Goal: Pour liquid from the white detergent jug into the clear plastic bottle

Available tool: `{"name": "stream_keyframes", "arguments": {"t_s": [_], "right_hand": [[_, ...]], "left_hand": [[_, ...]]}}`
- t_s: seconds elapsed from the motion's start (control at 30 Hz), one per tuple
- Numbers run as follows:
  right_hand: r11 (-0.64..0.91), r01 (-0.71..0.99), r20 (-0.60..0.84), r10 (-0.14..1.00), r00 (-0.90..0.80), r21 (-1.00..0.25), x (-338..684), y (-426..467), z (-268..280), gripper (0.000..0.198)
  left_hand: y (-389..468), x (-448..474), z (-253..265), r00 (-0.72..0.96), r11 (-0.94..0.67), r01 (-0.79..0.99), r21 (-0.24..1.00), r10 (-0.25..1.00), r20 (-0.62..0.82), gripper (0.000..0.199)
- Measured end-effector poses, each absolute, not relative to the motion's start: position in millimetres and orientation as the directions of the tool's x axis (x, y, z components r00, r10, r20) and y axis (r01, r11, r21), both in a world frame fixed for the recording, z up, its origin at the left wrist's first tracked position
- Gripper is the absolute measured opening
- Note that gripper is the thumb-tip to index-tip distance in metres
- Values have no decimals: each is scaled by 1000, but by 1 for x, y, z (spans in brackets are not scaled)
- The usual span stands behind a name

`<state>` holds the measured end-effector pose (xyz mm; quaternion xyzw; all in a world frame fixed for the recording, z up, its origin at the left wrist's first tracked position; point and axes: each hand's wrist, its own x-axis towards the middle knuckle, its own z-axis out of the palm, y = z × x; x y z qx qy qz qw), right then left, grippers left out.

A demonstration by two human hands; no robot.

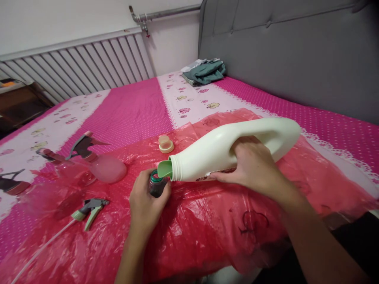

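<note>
My right hand (251,161) grips a large cream-white detergent jug (207,146) by its handle. The jug lies tilted nearly on its side, its green pouring spout (164,169) pointing left. Below the spout is a small clear bottle (156,187) with a green rim at its open mouth. Wrapped around that bottle are the fingers of my left hand (148,201). Whether liquid is flowing from the spout I cannot tell. The jug's cap (166,144) sits just behind the spout. To the left lies a grey-and-green spray trigger head (90,209) with a long pale tube.
Several spray bottles (108,167) with dark trigger heads stand at the left, partly under red film. A red plastic sheet (192,228) covers the near part of the pink bed (133,110). Folded clothes (204,72) lie by the grey headboard (290,59). A radiator (89,63) lines the wall.
</note>
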<state>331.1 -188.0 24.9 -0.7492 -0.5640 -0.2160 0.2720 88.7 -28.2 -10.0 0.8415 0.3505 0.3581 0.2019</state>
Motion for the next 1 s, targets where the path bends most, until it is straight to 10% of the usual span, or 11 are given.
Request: {"name": "stream_keyframes", "arguments": {"t_s": [1.0], "right_hand": [[-268,940,606,718,342,-212,323,-185,26,74]], "left_hand": [[-29,89,-9,489,-658,463,594,749,448,28]]}}
